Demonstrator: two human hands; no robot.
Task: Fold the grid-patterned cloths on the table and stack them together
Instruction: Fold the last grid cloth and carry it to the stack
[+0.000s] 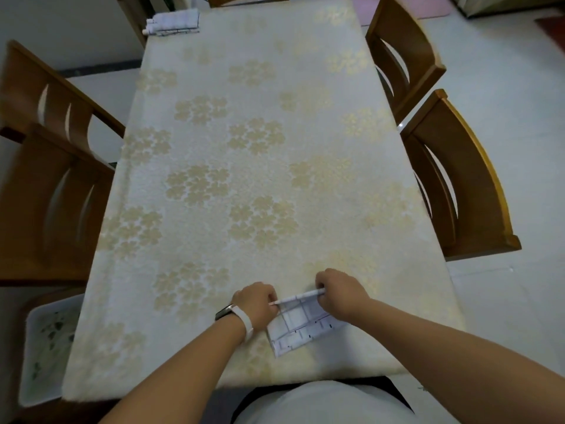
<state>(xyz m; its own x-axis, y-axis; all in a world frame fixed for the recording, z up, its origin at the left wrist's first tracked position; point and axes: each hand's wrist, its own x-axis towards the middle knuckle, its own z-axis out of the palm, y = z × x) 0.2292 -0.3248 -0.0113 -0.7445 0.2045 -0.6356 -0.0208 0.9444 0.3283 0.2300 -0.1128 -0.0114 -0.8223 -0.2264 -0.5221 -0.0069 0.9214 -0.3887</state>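
A white cloth with a dark grid pattern point(301, 327) lies partly folded near the table's front edge. My left hand point(255, 302) pinches the left end of its raised far fold. My right hand point(337, 290) grips the right end of that same fold. The cloth's near part lies flat on the table point(244, 166), which has a cream flower-print cover. A stack of folded grid-patterned cloths point(172, 22) sits at the far left corner of the table.
Wooden chairs stand on both sides: two at the left point(46, 185) and two at the right point(455, 179). A white tray with a leaf print point(46, 347) lies low at the near left, beside the table.
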